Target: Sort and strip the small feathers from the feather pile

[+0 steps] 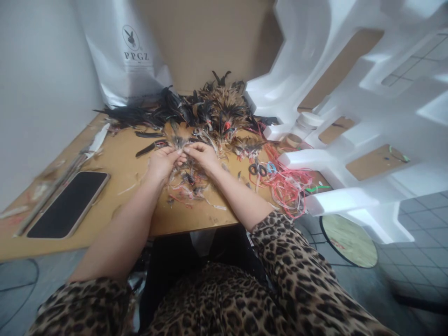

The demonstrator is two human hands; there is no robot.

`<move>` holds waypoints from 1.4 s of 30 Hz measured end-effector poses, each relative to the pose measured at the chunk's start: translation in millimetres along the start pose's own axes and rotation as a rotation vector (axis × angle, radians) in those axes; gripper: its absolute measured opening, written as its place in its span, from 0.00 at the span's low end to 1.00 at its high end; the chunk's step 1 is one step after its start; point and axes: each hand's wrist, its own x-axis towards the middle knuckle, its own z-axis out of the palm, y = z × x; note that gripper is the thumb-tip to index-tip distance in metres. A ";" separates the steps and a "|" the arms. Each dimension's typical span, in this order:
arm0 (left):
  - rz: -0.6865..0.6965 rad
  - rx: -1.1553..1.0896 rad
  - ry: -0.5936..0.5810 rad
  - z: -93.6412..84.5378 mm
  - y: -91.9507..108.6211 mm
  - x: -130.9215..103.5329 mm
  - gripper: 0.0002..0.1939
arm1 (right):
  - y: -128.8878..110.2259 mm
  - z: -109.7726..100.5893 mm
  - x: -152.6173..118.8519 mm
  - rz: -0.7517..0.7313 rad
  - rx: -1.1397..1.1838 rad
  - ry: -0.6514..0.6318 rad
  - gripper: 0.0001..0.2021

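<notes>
Left hand [161, 163] and right hand [202, 156] pinch feathers [175, 132], work apparently partway, with a heap [227, 102] untouched beyond them on the worktop [122, 196]

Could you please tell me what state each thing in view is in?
Brown feathers: fanned out, held near the base
Left hand: thumb and fingers pinched together at that base
Right hand: likewise pinched
Phone: lying flat, screen dark
Scissors: lying down; open or closed, I cannot tell
Red and white strings: loosely tangled
Feather pile: heaped up
White bag: upright, top out of frame
</notes>
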 end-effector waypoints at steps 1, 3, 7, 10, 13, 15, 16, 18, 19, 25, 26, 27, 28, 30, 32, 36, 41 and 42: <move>0.011 0.019 0.008 1.0 -0.2 -0.3 0.03 | 0.6 0.9 0.2 -0.004 0.013 0.005 0.12; 0.012 0.037 0.012 2.8 0.1 -1.7 0.03 | 2.5 2.3 1.2 -0.018 0.046 0.002 0.11; -0.048 -0.018 -0.038 3.1 2.0 -4.1 0.02 | 3.5 2.2 3.6 -0.031 0.073 -0.003 0.09; -0.155 -0.138 -0.122 0.0 3.3 -3.1 0.01 | 0.7 0.1 4.4 -0.047 0.048 -0.012 0.09; -0.255 -0.242 -0.180 -3.5 4.5 -1.2 0.04 | -2.8 -2.2 4.1 -0.051 0.051 -0.056 0.09; -0.303 -0.274 -0.209 -5.4 5.1 -0.6 0.05 | -4.8 -2.9 3.2 -0.039 0.072 -0.088 0.10; -0.320 -0.282 -0.223 -6.3 5.4 -0.6 0.05 | -5.7 -3.0 2.6 -0.033 0.082 -0.101 0.10; -0.338 -0.284 -0.244 -8.1 5.6 -0.6 0.05 | -7.0 -2.8 1.6 -0.023 0.092 -0.117 0.11; -0.341 -0.279 -0.252 -8.9 5.6 -0.7 0.05 | -7.4 -2.5 1.2 -0.018 0.094 -0.122 0.11; -0.182 -0.143 -0.193 -7.3 4.4 -0.8 0.02 | -4.0 -0.3 1.4 0.044 0.152 -0.061 0.14; -0.131 -0.097 -0.148 -5.9 4.0 -1.0 0.02 | -3.5 0.1 1.3 0.059 0.155 -0.034 0.14; -0.083 -0.049 -0.100 -4.3 3.6 -1.2 0.02 | -3.3 0.6 1.1 0.074 0.151 -0.010 0.15; -0.040 -0.003 -0.059 -2.8 3.2 -1.4 0.02 | -3.6 1.1 0.8 0.086 0.142 0.007 0.15; 0.032 0.074 -0.004 -0.4 2.4 -1.7 0.03 | -5.0 2.6 -0.4 0.105 0.121 0.025 0.15; 0.083 0.128 0.011 0.7 1.6 -1.8 0.04 | -6.7 4.3 -1.7 0.122 0.110 0.027 0.15; 0.138 0.172 -0.005 1.0 0.2 -1.6 0.04 | -6.6 6.7 -1.4 0.148 0.128 0.013 0.11; 0.011 0.046 -0.014 0.5 0.7 -1.6 0.02 | -1.4 3.7 3.8 0.116 0.119 0.004 0.08; -0.037 0.004 -0.029 -0.3 1.2 -1.4 0.02 | -1.3 2.6 4.6 0.101 0.104 0.002 0.08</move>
